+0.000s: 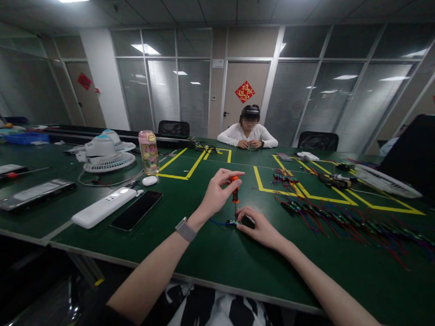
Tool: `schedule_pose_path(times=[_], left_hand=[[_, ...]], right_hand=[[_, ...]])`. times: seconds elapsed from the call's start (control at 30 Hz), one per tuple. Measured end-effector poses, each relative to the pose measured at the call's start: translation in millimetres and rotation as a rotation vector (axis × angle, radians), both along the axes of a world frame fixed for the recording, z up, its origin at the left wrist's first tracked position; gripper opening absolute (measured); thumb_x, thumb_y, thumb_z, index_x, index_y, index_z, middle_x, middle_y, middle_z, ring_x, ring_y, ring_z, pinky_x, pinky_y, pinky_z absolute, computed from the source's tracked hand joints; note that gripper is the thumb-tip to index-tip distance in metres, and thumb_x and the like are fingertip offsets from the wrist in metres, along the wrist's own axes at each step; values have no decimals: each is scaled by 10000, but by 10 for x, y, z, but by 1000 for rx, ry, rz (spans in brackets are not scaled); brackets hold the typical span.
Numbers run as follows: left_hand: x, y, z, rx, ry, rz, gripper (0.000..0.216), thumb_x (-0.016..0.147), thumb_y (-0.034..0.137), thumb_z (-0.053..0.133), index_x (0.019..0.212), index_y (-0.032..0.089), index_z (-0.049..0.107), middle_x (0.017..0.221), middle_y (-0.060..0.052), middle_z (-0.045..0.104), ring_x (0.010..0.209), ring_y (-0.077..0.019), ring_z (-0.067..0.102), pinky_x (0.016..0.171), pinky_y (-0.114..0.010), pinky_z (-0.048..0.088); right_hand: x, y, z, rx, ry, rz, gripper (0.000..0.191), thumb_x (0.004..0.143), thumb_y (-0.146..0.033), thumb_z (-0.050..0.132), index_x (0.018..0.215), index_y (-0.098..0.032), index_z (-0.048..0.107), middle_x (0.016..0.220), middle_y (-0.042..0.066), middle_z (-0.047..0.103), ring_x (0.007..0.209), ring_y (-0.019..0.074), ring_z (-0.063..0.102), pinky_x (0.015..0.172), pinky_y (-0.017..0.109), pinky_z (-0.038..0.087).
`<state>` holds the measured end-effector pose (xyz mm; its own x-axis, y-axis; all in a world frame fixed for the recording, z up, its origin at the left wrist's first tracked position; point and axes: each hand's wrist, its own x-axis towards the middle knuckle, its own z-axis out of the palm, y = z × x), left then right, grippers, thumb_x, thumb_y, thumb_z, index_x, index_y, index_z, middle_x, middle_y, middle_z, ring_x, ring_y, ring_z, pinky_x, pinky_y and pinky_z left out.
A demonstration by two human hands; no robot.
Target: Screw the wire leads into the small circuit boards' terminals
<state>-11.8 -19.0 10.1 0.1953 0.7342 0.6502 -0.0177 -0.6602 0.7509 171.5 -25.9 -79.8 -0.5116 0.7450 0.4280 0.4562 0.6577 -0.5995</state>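
Observation:
My left hand (219, 192), with a watch on its wrist, is closed on the orange and black handle of a screwdriver (235, 196). The screwdriver stands nearly upright, its shaft pointing down at a small circuit board (231, 222) on the green table. A blue wire (218, 223) runs from the board to the left. At the board's right side, my right hand (259, 228) pinches its edge with thumb and fingers. Whether the screwdriver tip sits in a screw is too small to tell.
A black phone (137, 210), white power strip (104, 207), pink-lidded bottle (149, 153) and white fan (108, 155) are on the left. To the right lie several wired circuit boards (347, 219). Across the green table (195, 261) sits a person (248, 130).

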Motion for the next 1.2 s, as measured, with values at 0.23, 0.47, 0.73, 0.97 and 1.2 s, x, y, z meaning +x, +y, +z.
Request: schedule_pose_path(times=[0.23,0.47,0.73,0.97,1.2], left_hand=[[55,-18,-31,-76,-4,-118,315,832,285,595,1118,166,655,968,-60,663,836,-142,613,777,-258,489],[26,27,-35,-19,-5,-86,308,900,231,471,1150,188,646,1078,-69,637,981,-151,597,884,-272,453],[14,38,-24,-20,-15,-24,266,859,270,552,1075,185,683,1086,-76,635,968,-164,594,838,-265,468],[24,29,-26,-20,-38,6,253,809,289,624,1021,172,698,970,-68,644,836,-142,602,748,-246,488],[24,37,-29,-68,-38,-173,312,875,255,521,1151,176,641,1008,-75,668,932,-163,619,850,-292,479]], right_hand=[[-10,0,0,-6,12,7,54,814,-219,617,845,-187,586,1015,72,609,994,213,574,928,390,434],[-11,-4,17,-11,12,3,52,818,-231,614,839,-186,596,1020,80,611,996,220,582,928,390,434],[-14,-21,44,-1,9,15,66,818,-235,615,853,-183,593,985,76,618,986,221,585,916,376,438],[-8,-13,28,1,8,20,62,813,-220,620,851,-186,585,992,70,614,976,215,580,913,377,436],[-9,-17,26,3,2,10,59,817,-227,615,856,-191,589,993,68,614,980,214,578,918,377,436]])
